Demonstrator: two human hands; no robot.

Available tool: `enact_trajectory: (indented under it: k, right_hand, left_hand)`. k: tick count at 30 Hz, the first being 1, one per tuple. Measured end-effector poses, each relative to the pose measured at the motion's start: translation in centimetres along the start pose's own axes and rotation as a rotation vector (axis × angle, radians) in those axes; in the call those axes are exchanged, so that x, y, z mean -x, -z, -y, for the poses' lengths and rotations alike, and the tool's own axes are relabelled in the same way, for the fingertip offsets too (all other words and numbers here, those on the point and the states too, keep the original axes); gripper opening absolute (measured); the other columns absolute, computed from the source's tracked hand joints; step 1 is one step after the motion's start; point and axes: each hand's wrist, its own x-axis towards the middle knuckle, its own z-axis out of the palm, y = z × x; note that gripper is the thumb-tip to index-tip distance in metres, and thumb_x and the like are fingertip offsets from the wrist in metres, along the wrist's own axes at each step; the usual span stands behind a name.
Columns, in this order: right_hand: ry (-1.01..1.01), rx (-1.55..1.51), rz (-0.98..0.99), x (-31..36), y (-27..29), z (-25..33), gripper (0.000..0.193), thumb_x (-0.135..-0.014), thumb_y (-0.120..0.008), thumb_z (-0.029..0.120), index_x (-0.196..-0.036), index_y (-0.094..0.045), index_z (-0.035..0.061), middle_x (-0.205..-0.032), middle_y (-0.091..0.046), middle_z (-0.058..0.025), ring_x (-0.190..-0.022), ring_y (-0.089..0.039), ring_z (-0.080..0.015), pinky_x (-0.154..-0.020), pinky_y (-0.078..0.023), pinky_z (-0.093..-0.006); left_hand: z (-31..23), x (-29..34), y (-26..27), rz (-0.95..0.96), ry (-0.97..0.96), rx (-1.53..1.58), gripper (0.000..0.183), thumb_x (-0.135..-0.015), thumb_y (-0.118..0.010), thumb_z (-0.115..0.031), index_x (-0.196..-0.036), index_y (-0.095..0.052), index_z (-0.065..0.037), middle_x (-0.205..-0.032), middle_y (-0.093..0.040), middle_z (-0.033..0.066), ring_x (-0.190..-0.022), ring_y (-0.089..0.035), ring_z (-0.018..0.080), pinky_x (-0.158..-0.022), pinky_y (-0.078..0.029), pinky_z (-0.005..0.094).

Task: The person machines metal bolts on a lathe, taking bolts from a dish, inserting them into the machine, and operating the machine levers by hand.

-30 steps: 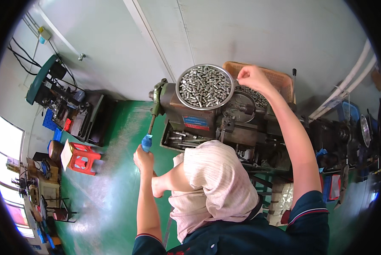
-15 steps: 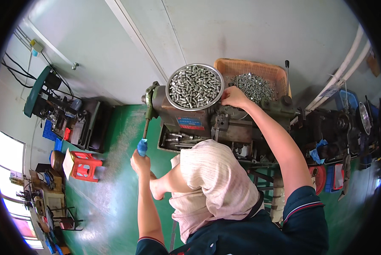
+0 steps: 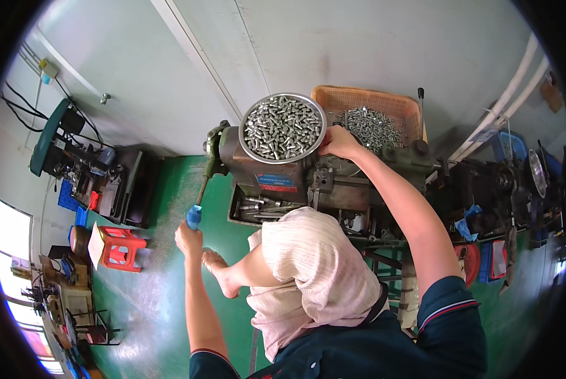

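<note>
My left hand [image 3: 188, 239] is closed around the blue-wrapped grip [image 3: 194, 217] of a long metal lever [image 3: 203, 188]. That lever hangs from the left end of a green-grey lathe-like machine [image 3: 248, 165]. On top of the machine rests a round steel bowl [image 3: 324, 129] heaped with small metal pins [image 3: 281, 127]. Just right of its rim, my right hand [image 3: 339, 141] is closed with its fingertips at the machine's spindle area; what they hold is hidden. Behind that hand, an orange plastic basket [image 3: 333, 93] contains many similar small metal parts [image 3: 370, 128].
Below the machine's left end, a metal tray [image 3: 237, 213] carries loose tools. An upright black-knobbed lever [image 3: 421, 95] stands beside the basket. A red stool [image 3: 124, 248] and a drill-press-like machine [image 3: 62, 142] are to the left. More machinery [image 3: 507, 180] stands at the right.
My left hand and the lever have swung outward to the left. My right hand's fingertips sit slightly further in beside the bowl. My foot has shifted left, and the view has moved a little.
</note>
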Motion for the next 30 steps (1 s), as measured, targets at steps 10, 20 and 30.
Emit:
enact_trajectory:
  k: [10,20,30]
  right_hand:
    - [-0.28,0.867,-0.3,2.6,13.2,1.1,0.022,-0.069,-0.052,0.025,-0.081,-0.062,0.0097,-0.088,-0.059,-0.014,-0.088,-0.054,-0.0296,-0.074,-0.042,-0.0428]
    - [-0.375,1.157,-0.816,18.2,20.1,-6.1,0.039,-0.078,-0.045,0.042,-0.089,-0.056,0.0062,-0.111,-0.047,-0.0059,-0.116,-0.03,-0.022,-0.09,-0.026,-0.044]
    - [-0.459,1.144,-0.618,24.9,19.2,-1.8,0.053,-0.071,-0.05,0.052,-0.057,-0.053,0.0011,-0.061,-0.056,-0.0142,-0.066,-0.054,-0.0309,-0.059,-0.041,-0.0403]
  left_hand:
    - [2.1,-3.1,-0.6,0.002,-0.065,0.039,0.019,-0.059,-0.047,-0.001,-0.074,-0.058,-0.005,-0.072,-0.056,0.0204,-0.072,-0.054,0.0371,-0.064,-0.042,0.0412]
    - [3.3,-3.3,-0.8,0.0,-0.088,0.028,0.016,-0.061,-0.049,-0.003,-0.074,-0.058,-0.006,-0.071,-0.057,0.0198,-0.072,-0.054,0.0371,-0.064,-0.043,0.0425]
    - [2.8,-3.2,-0.5,-0.002,-0.109,0.043,0.017,-0.061,-0.048,-0.003,-0.075,-0.058,-0.006,-0.071,-0.056,0.0205,-0.072,-0.054,0.0376,-0.064,-0.043,0.0431]
